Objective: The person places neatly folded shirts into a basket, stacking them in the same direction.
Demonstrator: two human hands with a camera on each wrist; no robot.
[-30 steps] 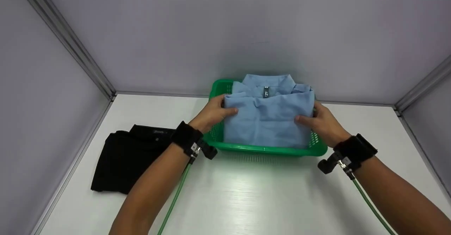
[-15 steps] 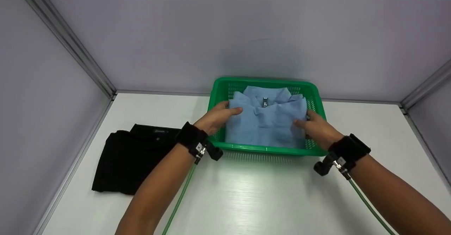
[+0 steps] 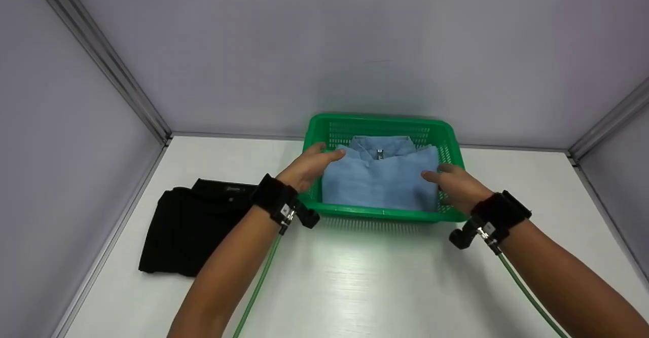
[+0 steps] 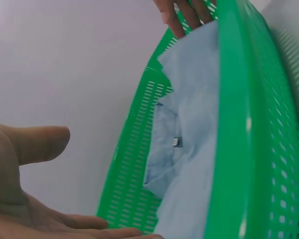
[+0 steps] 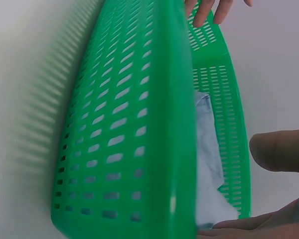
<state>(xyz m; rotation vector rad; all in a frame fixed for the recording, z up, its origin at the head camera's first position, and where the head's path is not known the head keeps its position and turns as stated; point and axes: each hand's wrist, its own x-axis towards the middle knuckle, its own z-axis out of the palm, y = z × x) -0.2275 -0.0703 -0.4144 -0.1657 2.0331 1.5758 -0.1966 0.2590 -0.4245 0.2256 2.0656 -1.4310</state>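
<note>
A folded light-blue collared shirt [image 3: 380, 183] lies inside a green perforated plastic basket [image 3: 377, 212], its collar toward the back wall. At the basket's left side is my left hand [image 3: 310, 168]; in the left wrist view its thumb [image 4: 45, 143] stands well away from its straight fingers, beside the shirt's edge. Over the right side, my right hand [image 3: 460, 187] has its thumb [image 5: 279, 149] raised off the cloth, with straight fingers low by the shirt's edge. The right fingertips are partly hidden, so contact with the cloth is hard to tell. Neither hand grips the shirt.
A folded black garment [image 3: 187, 231] lies on the white table [image 3: 350, 282] left of the basket, partly behind my left forearm. Grey walls [image 3: 375, 39] enclose the back and sides, with the basket close to the back one. Green cables [image 3: 256, 290] trail from both wrist cameras.
The shirt has gone down into the basket, and its collar now sits below the back rim. Both hands have let go of it, their thumbs lifting off the cloth.
</note>
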